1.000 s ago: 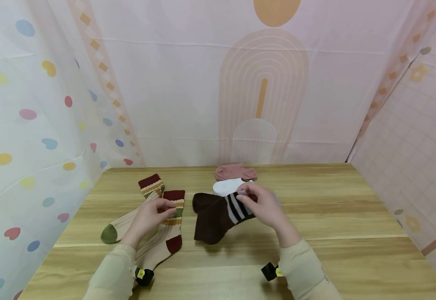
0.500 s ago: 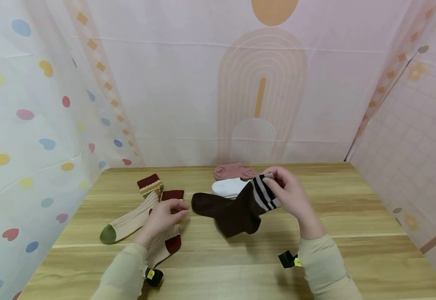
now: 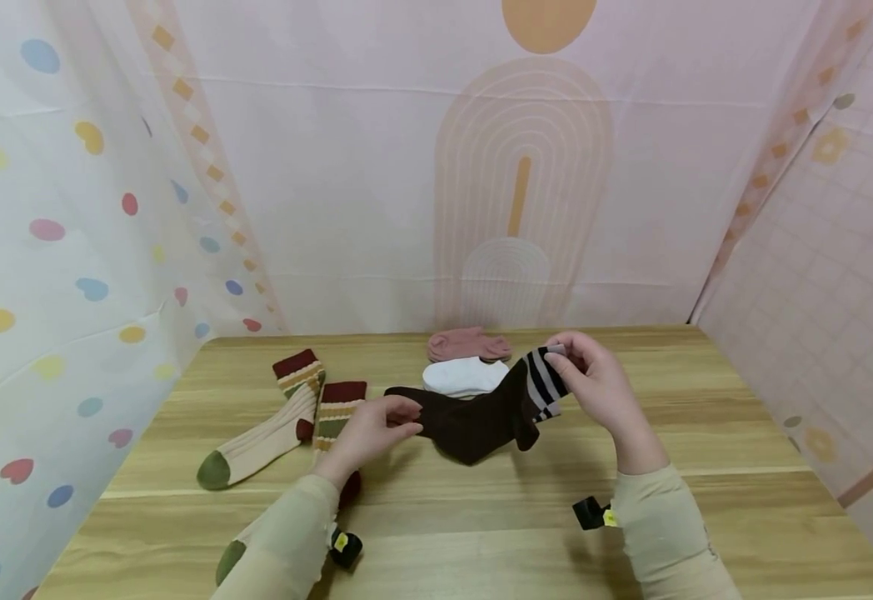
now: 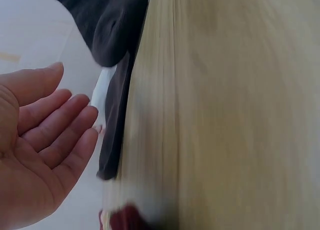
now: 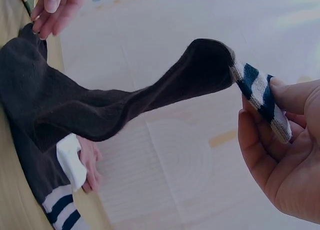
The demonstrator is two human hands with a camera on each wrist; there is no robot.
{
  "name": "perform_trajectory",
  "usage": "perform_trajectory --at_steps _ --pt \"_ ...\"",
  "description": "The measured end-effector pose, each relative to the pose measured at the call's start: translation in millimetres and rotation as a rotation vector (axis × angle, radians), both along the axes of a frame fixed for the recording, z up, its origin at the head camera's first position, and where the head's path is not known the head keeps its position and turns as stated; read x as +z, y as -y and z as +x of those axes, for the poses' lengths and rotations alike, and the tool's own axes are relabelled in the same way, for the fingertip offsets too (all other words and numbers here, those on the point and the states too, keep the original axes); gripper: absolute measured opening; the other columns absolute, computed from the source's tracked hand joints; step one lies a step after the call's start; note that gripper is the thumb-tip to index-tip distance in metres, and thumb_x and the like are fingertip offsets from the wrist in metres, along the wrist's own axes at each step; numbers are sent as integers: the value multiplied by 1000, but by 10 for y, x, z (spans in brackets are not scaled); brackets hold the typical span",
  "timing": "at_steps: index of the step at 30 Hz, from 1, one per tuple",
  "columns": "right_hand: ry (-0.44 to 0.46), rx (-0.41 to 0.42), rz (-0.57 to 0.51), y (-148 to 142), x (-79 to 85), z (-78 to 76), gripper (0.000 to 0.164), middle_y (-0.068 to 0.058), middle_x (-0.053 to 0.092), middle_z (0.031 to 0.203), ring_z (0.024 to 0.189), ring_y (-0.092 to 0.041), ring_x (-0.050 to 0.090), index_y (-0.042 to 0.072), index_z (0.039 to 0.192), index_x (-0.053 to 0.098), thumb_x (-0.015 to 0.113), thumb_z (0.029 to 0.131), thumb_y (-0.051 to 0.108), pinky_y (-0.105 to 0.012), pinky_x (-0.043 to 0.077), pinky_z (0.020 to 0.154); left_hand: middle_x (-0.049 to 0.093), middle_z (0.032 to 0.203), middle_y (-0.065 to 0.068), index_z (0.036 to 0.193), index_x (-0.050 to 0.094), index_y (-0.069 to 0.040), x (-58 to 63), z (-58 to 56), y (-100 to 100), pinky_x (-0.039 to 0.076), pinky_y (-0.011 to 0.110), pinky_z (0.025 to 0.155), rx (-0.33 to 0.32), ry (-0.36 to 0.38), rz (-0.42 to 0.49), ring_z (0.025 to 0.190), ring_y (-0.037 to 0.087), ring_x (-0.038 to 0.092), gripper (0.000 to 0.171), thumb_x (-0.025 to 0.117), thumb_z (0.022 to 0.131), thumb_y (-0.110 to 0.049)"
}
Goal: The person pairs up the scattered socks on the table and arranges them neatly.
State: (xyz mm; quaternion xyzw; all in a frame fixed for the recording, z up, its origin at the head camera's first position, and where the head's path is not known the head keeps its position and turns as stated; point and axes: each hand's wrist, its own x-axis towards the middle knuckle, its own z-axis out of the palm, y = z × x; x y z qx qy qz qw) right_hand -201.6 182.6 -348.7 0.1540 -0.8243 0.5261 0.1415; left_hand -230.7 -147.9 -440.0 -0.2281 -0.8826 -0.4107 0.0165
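Observation:
My right hand [image 3: 594, 383] pinches the grey-and-black striped cuff of a dark brown sock [image 3: 474, 429] between thumb and fingers. The cuff is raised, and the sock's body slopes down leftward toward the tabletop. Beneath it, a second dark sock [image 5: 37, 165] with a striped cuff lies on the table in the right wrist view. My left hand [image 3: 376, 429] hovers by the toe end of the dark socks and overlaps it in the head view. In the left wrist view the left hand's fingers [image 4: 67, 122] are loosely bent, with nothing between them and a gap to the dark fabric.
Two cream socks with maroon and green parts lie at left, one [image 3: 264, 446] slanted, the other [image 3: 342, 400] partly behind my left arm. White socks [image 3: 462, 377] and pink socks [image 3: 466, 343] lie toward the wooden table's [image 3: 706, 517] back edge. Patterned cloth [image 3: 346, 183] hangs behind.
My right hand has moved right and up, drawing the striped cuff of the dark sock with it. The left hand has moved right, from over the cream sock to the dark socks' toe end.

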Motion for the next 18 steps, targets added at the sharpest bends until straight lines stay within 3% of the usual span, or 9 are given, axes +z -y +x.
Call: perform_trajectory --at_steps 10,18 --pt "26 -13 11 -45 -84 -23 14 -8 63 90 74 -12 52 0 110 64 61 99 7 -24 45 62 71 104 12 115 67 5 -66 -73 -255 54 41 85 -47 61 4 94 26 67 33 76 87 -12" --pt "9 -32 19 -113 -137 -35 15 -8 64 90 72 -11 51 -2 110 64 61 99 8 -24 43 62 71 93 3 112 69 1 -104 -69 -315 53 36 80 -17 65 -18 87 18 66 30 78 86 -11"
